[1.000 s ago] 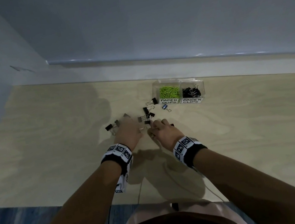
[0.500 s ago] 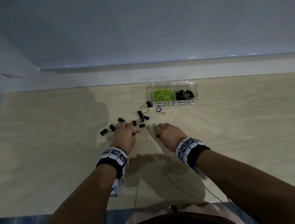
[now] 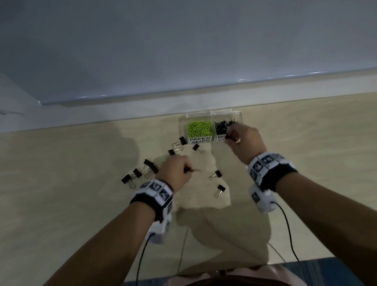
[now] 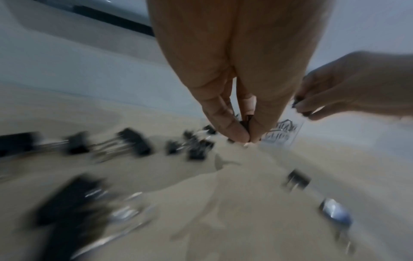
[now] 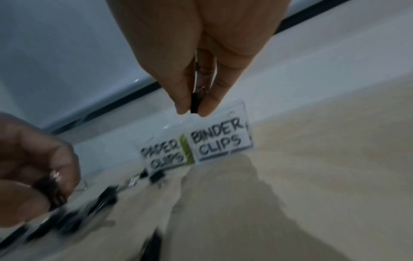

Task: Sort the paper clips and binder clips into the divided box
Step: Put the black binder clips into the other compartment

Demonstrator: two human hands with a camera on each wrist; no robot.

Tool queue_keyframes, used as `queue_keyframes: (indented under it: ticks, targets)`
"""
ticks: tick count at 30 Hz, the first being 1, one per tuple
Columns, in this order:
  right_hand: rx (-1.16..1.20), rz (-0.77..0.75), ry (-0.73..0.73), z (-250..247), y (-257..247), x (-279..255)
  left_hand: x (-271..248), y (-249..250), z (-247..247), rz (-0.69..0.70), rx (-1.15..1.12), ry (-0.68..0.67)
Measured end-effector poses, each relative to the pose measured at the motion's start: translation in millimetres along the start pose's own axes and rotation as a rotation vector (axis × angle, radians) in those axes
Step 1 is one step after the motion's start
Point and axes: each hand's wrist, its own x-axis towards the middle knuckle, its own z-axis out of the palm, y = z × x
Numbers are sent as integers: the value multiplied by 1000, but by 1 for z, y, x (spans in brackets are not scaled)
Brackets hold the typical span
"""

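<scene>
A clear divided box (image 3: 202, 114) stands near the table's far edge. Its left part holds green paper clips (image 3: 199, 127) and its right part black binder clips (image 3: 221, 125). My right hand (image 3: 231, 136) hovers at the front of the right part and pinches a black binder clip (image 5: 194, 104), above the "BINDER CLIPS" label (image 5: 220, 141). My left hand (image 3: 188, 169), low over the table middle, pinches another black binder clip (image 4: 245, 124) between thumb and fingertips. Several loose binder clips (image 3: 150, 167) lie to its left, with two more (image 3: 216, 175) in front of the box.
The light wooden table (image 3: 325, 169) ends at a white ledge and grey wall behind the box. Loose binder clips (image 3: 179, 142) lie close to the box's left front. Wrist-camera cables (image 3: 287, 231) hang from both wrists over the near edge.
My right hand has gone from the table middle to the box's right part with a binder clip. My left hand has closed on a clip and shifted slightly right.
</scene>
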Motion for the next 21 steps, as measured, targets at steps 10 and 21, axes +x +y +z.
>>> queue_keyframes:
  ticks: [10, 21]
  targets:
    - [-111, -60, 42, -20, 5, 16, 76, 81, -28, 83, -68, 161]
    - [-380, -264, -535, 34, 7, -45, -47, -83, -21, -132, 131, -89]
